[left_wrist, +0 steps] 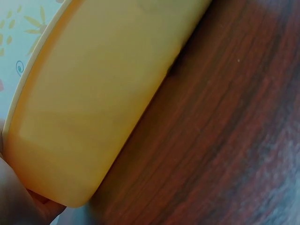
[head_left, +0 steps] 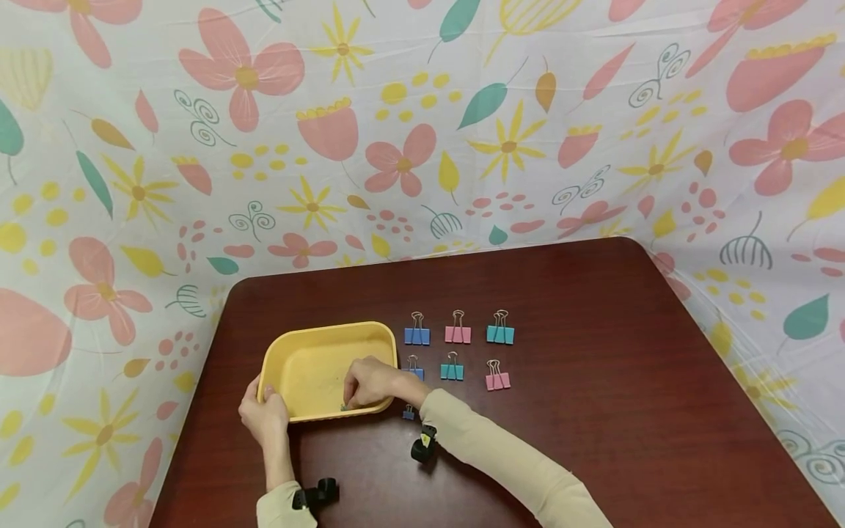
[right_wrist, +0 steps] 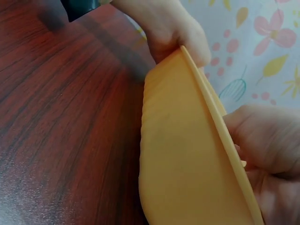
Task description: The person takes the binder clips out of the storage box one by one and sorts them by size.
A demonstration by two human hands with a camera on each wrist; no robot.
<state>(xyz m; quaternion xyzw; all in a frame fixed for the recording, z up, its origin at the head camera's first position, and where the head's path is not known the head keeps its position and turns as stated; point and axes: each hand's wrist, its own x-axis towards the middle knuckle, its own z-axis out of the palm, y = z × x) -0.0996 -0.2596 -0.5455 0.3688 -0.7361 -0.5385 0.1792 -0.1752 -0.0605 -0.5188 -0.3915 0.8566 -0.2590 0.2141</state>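
Note:
A yellow plastic bin [head_left: 310,378] stands on the table's left part, tilted slightly toward me. My left hand [head_left: 265,418] grips its left end, thumb over the rim; the left wrist view shows part of that hand [left_wrist: 18,199] at the bin's corner. Inside the bin, near its front right, my right hand [head_left: 371,381] has curled fingers, pinching a tiny teal binder clip [head_left: 344,407] at the fingertips. The bin wall [right_wrist: 183,140] hides the fingertips in the right wrist view. Beside the right wrist lies a small blue binder clip [head_left: 408,413].
Right of the bin, binder clips lie in rows. At the back are a blue one [head_left: 417,336], a pink one [head_left: 458,334] and a teal one [head_left: 500,335]. Nearer are blue [head_left: 414,372], teal [head_left: 452,372] and pink clips [head_left: 498,380]. A flowered curtain [head_left: 396,147] borders the table.

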